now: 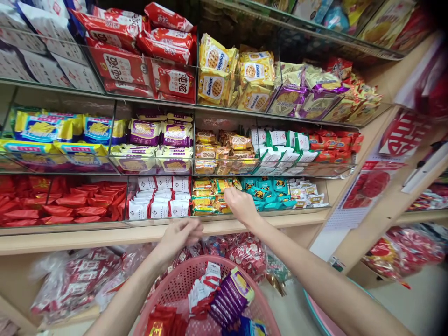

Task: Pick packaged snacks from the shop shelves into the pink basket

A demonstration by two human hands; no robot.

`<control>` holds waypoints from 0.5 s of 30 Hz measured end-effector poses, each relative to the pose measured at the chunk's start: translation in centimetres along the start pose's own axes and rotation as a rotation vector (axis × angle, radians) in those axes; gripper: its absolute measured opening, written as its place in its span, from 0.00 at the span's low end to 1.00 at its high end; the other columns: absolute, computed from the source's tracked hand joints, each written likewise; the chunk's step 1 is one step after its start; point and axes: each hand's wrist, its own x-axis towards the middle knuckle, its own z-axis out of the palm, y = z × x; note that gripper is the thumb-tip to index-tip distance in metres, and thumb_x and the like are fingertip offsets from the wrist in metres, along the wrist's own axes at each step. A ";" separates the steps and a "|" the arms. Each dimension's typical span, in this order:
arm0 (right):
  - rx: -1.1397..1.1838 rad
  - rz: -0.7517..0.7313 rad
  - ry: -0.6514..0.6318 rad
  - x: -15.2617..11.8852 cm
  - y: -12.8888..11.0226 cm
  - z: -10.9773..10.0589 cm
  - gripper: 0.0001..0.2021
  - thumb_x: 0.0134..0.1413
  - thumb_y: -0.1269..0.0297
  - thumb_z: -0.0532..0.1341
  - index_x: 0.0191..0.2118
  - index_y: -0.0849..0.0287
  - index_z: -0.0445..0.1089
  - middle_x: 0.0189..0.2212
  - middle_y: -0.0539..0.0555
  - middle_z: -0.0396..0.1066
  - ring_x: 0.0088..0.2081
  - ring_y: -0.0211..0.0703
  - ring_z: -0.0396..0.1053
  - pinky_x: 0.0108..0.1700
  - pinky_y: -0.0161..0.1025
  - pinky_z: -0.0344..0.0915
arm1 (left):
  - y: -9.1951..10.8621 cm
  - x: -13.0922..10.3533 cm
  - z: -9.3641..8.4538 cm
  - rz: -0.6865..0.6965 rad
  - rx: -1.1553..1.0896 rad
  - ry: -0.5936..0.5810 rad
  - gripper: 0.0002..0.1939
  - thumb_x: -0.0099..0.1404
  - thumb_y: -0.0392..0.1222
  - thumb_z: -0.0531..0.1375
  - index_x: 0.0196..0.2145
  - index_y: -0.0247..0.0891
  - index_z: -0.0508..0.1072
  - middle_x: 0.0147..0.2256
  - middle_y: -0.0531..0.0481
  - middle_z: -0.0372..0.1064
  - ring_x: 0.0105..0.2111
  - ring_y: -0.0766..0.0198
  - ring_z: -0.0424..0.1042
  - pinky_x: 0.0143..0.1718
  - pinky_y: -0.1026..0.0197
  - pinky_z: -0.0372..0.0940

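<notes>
Both fingertips hidden: right hand (240,204) among orange packets (206,196); left hand (180,235) blurred.

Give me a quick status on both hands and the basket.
Right hand reaching into yellow-orange snack packs, grip unclear. Left hand hovering above pink basket, fingers curled, empty. Basket holds purple and red-white packs. Nothing blocking.

Left hand (180,235) blurred; basket (182,284) cut off.

Glass-fronted wooden shelving (245,219), pale floor (413,298), red paper decorations (402,133) on the upright
</notes>
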 end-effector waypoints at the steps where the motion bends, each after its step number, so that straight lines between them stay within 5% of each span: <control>1: 0.011 -0.005 -0.011 -0.1 -0.2 -0.3 0.12 0.62 0.72 0.48 0.31 0.60 0.65 0.25 0.51 0.68 0.26 0.35 0.66 0.24 0.35 0.48 | 1.3 1.1 1.4 -0.005 -0.109 -0.003 0.17 0.55 0.51 0.63 0.35 0.35 0.73 0.38 0.40 0.76 0.38 0.59 0.76 0.41 0.59 0.69; 6: 0.062 -0.037 -0.117 -0.6 -1.1 -1.9 0.11 0.62 0.72 0.47 0.34 0.60 0.65 0.28 0.53 0.70 0.29 0.37 0.68 0.26 0.34 0.52 | 5.1 5.6 6.4 -0.089 -0.273 0.116 0.16 0.57 0.51 0.62 0.29 0.35 0.67 0.20 0.47 0.72 0.21 0.65 0.72 0.26 0.62 0.69; 10: 0.121 -0.080 -0.183 -1.0 -1.6 -2.9 0.13 0.63 0.72 0.43 0.39 0.60 0.65 0.32 0.56 0.71 0.33 0.39 0.69 0.28 0.34 0.56 | 5.2 6.6 7.5 -0.106 -0.325 0.152 0.18 0.54 0.53 0.63 0.25 0.35 0.66 0.15 0.54 0.65 0.15 0.69 0.65 0.20 0.65 0.64; 15: 0.197 -0.124 -0.223 -1.6 -2.6 -4.2 0.15 0.63 0.74 0.42 0.42 0.61 0.64 0.35 0.58 0.71 0.36 0.41 0.70 0.31 0.35 0.58 | 4.9 6.7 7.7 -0.041 -0.315 0.196 0.18 0.48 0.44 0.68 0.19 0.36 0.62 0.12 0.60 0.59 0.14 0.74 0.59 0.18 0.69 0.58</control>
